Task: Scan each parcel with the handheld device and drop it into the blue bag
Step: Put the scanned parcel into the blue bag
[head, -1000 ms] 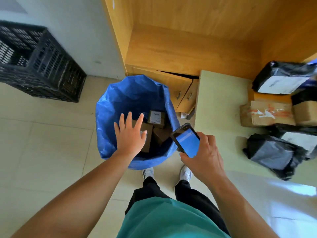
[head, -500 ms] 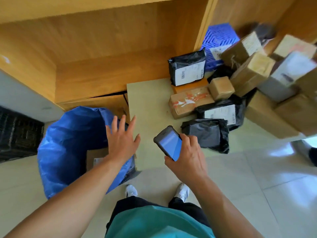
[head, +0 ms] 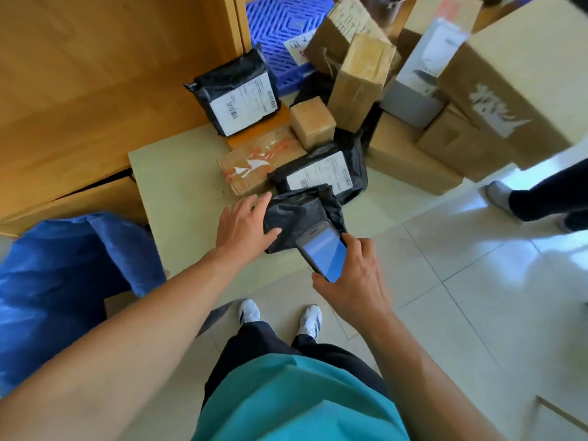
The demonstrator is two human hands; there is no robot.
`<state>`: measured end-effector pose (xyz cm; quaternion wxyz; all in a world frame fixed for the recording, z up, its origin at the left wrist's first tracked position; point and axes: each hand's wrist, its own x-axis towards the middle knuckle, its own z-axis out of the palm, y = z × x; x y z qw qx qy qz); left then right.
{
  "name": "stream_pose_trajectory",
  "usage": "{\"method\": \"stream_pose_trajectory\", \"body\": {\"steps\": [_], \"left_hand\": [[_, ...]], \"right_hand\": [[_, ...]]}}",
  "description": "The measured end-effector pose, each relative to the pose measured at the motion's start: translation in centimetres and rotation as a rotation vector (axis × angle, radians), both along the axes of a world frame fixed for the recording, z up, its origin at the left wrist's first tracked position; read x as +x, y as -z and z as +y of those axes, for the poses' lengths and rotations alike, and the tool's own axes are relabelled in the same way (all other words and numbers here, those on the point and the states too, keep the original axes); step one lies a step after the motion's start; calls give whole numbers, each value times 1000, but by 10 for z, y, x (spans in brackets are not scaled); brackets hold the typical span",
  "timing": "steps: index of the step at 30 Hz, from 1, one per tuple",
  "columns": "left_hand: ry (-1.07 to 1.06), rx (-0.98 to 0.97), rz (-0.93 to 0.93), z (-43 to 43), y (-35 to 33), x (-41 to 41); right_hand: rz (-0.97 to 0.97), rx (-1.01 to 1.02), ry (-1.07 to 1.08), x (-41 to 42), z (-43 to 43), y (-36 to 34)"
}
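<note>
**Item: black poly parcel, at the near edge of the desk, under both hands**

Description: the black poly parcel (head: pixel 302 211) is a soft, crumpled mailer with glossy black film, creased across the top and folded over at its far end. No label shows on the upturned face.

Location: it lies flat on the pale desk (head: pixel 178 186), at the front edge, just before a second black parcel (head: pixel 321 176) whose white barcode label faces up. A brown taped box (head: pixel 254 163) with red print lies to the far left of it. The blue bag (head: pixel 63 275) stands well apart, on the floor at the left.

Relation to hands: the parcel sits between the two hands, with the left hand (head: pixel 245 224) at its left end and the right hand (head: pixel 353 281) at its near right corner.

Hands:
- Left: moderately spread. The thumb lies on the top face and the fingers (head: pixel 259 202) curve over the far left corner, so the parcel's end is held between them.
- Right: closed round the handheld device (head: pixel 324 253), thumb along its right edge. The screen glows blue and faces up. The device overlaps the parcel's near corner in view; contact cannot be told.

Also present: an upright black labelled parcel (head: pixel 238 97), a small cardboard cube (head: pixel 313 124), stacked cardboard boxes (head: pixel 477 122), a blue crate (head: pixel 286 36), and another person's shoe (head: pixel 499 195)
</note>
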<state>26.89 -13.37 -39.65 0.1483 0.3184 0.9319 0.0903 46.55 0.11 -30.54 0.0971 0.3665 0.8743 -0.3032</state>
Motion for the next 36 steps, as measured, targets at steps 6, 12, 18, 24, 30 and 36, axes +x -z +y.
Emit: {"method": "stream_pose_trajectory", "body": {"steps": [6, 12, 18, 24, 30, 36], "left_hand": [[9, -87, -111, 34, 15, -21], [-56, 61, -81, 33, 28, -15], [-73, 266, 63, 20, 14, -6], [57, 347, 376, -15, -12, -4], [190, 240, 268, -70, 27, 47], [178, 306, 38, -93, 30, 74]], "right_hand": [[-76, 4, 14, 25, 12, 8], [-86, -11, 5, 36, 16, 15], [-56, -40, -29, 37, 14, 17], [7, -63, -69, 25, 8, 16], [15, -97, -110, 26, 0, 24], [11, -91, -97, 34, 2, 30]]}}
